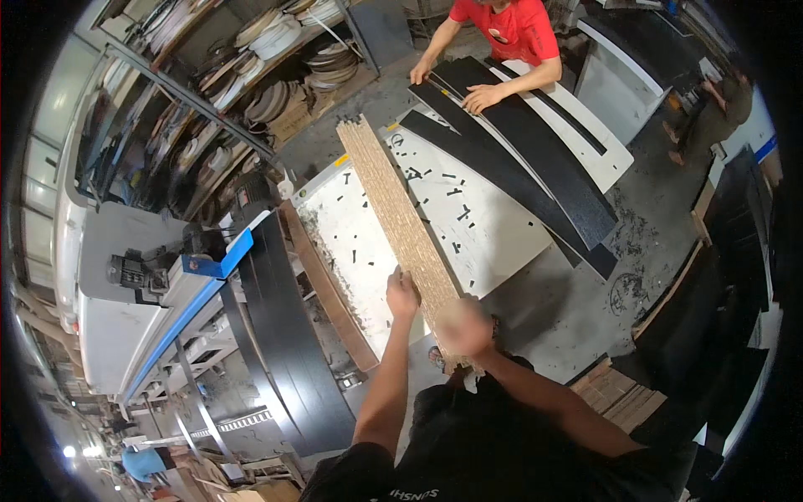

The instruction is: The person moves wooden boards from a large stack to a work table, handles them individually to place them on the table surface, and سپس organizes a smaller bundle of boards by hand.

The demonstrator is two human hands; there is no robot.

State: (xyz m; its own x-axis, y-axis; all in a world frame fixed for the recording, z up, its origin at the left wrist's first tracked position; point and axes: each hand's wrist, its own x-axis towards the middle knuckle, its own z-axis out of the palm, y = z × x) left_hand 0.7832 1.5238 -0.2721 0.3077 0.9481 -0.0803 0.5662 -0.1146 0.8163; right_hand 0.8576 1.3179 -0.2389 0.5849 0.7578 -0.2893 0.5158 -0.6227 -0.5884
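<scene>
A long bundle of tan strips [393, 213], rough like particleboard edges and uneven at both ends, slants across the white tabletop [510, 234] toward my body. Along its left side, my left hand [403, 294] is closed on the edge, thumb on top. Motion smears my right hand [465, 328], which rests on or just over the bundle's near end; its fingers cannot be made out. Small black scraps [457, 248] lie scattered over the white surface on both sides of the bundle.
Across the table, a co-worker [523, 33] in red has both hands on long black panels [544, 159]. Left stand a machine with a blue edge [180, 305] and dark boards [288, 335]. Shelves of coiled banding [276, 33] rise behind. Cardboard [619, 391] lies at right.
</scene>
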